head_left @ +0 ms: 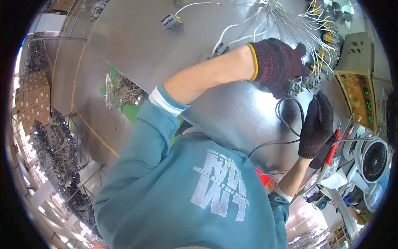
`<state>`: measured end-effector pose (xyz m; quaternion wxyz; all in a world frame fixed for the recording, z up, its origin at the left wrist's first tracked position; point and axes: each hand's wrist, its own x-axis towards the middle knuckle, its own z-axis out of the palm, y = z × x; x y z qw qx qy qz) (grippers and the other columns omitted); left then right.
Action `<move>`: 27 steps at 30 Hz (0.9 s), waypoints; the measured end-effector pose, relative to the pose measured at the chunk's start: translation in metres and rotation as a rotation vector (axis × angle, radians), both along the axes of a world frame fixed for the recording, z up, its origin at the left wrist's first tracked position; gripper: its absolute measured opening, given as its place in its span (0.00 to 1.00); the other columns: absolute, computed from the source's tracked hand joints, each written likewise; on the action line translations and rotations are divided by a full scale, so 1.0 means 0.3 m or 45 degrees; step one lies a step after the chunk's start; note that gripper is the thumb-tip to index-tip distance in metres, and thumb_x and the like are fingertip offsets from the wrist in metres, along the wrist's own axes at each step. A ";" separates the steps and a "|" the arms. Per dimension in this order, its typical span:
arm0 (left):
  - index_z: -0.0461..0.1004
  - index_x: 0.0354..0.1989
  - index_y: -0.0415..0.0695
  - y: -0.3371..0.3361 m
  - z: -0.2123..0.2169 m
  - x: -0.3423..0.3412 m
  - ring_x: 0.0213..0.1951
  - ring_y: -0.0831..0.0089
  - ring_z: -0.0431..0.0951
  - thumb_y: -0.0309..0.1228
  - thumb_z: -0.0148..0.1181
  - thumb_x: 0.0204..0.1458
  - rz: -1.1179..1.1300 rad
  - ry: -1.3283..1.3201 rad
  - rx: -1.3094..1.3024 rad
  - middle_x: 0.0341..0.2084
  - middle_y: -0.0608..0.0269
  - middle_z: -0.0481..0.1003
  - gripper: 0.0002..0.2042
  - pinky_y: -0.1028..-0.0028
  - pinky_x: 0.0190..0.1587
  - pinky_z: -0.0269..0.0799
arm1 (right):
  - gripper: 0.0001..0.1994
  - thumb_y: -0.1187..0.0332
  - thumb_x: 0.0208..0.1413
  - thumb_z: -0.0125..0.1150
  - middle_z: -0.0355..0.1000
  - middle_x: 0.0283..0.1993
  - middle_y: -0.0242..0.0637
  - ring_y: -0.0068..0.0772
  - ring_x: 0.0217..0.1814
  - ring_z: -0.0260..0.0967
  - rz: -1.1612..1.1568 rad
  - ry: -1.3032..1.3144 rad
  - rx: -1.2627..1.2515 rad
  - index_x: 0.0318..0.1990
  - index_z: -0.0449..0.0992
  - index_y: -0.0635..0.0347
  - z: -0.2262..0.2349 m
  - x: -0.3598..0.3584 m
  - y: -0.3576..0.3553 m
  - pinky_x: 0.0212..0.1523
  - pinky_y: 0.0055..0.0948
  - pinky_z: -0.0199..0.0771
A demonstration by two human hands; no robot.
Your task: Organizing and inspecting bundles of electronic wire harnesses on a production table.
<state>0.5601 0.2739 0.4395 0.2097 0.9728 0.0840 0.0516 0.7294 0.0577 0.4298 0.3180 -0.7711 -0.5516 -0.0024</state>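
My left hand (278,64), in a dark red-black knitted glove with a yellow cuff, reaches over the near end of a long row of small transformers (304,84). Its fingers are apart, and parts of the transformers are hidden beneath it. White leads (286,18) fan out from the row into a bundle at the top. My right hand (317,124), in a dark glove, is beside the row's near end with fingers stretched out close together. A thin dark cable (278,143) loops over the metal tabletop and passes behind this hand. I see nothing held in either hand.
A bench instrument (357,97) with green digits stands at the right. Near it are a red-handled soldering iron (330,152) and a small fan (374,159). One loose transformer (170,21) sits on the metal table (141,45). Cartons (33,99) are stacked at far left.
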 end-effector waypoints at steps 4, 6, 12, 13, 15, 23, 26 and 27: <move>0.72 0.73 0.54 -0.036 0.002 0.019 0.51 0.45 0.87 0.54 0.77 0.44 -0.024 0.039 0.047 0.68 0.26 0.66 0.44 0.52 0.48 0.85 | 0.13 0.76 0.69 0.65 0.82 0.59 0.47 0.37 0.62 0.80 -0.127 0.444 0.058 0.59 0.83 0.65 -0.023 -0.039 -0.014 0.65 0.36 0.78; 0.71 0.73 0.53 -0.039 0.004 0.016 0.52 0.45 0.87 0.54 0.78 0.44 -0.026 0.051 0.055 0.69 0.26 0.65 0.45 0.52 0.48 0.85 | 0.14 0.77 0.68 0.66 0.82 0.59 0.47 0.38 0.61 0.81 -0.057 0.060 0.023 0.59 0.83 0.64 -0.026 -0.046 0.013 0.63 0.36 0.79; 0.73 0.70 0.57 -0.051 -0.027 0.022 0.43 0.43 0.86 0.47 0.81 0.36 0.045 -0.088 0.099 0.60 0.36 0.68 0.45 0.50 0.46 0.85 | 0.17 0.76 0.66 0.68 0.82 0.60 0.44 0.45 0.62 0.82 0.021 -0.274 -0.058 0.61 0.83 0.57 -0.027 -0.035 0.010 0.61 0.38 0.81; 0.73 0.70 0.57 -0.052 -0.025 0.023 0.43 0.43 0.86 0.47 0.81 0.36 0.050 -0.066 0.085 0.61 0.36 0.68 0.45 0.50 0.46 0.85 | 0.17 0.76 0.66 0.68 0.82 0.60 0.43 0.46 0.62 0.82 0.029 -0.291 -0.103 0.61 0.83 0.55 -0.019 -0.034 0.007 0.61 0.39 0.81; 0.73 0.70 0.58 -0.052 -0.018 0.023 0.43 0.43 0.86 0.48 0.81 0.36 0.052 -0.042 0.073 0.61 0.35 0.68 0.46 0.50 0.46 0.85 | 0.17 0.75 0.66 0.68 0.82 0.61 0.43 0.46 0.63 0.82 0.041 -0.319 -0.114 0.61 0.83 0.54 -0.016 -0.025 0.006 0.60 0.39 0.82; 0.64 0.77 0.61 -0.054 -0.008 0.034 0.46 0.41 0.86 0.50 0.82 0.39 0.052 0.041 0.108 0.64 0.34 0.67 0.51 0.48 0.47 0.85 | 0.19 0.77 0.66 0.68 0.82 0.61 0.45 0.44 0.61 0.83 0.040 -0.191 -0.071 0.63 0.83 0.55 0.004 -0.027 -0.013 0.60 0.38 0.83; 0.63 0.78 0.61 -0.059 0.004 0.037 0.47 0.40 0.86 0.52 0.82 0.40 0.040 0.087 0.112 0.67 0.32 0.65 0.52 0.47 0.48 0.85 | 0.17 0.78 0.65 0.69 0.82 0.59 0.47 0.45 0.60 0.83 -0.047 0.426 -0.009 0.60 0.83 0.60 0.005 -0.059 -0.055 0.61 0.38 0.82; 0.63 0.78 0.61 -0.056 0.007 0.038 0.47 0.40 0.86 0.52 0.82 0.40 0.037 0.091 0.111 0.67 0.32 0.65 0.52 0.47 0.48 0.85 | 0.17 0.78 0.65 0.69 0.82 0.59 0.47 0.45 0.60 0.83 -0.050 0.430 -0.009 0.60 0.83 0.60 0.009 -0.070 -0.047 0.61 0.38 0.82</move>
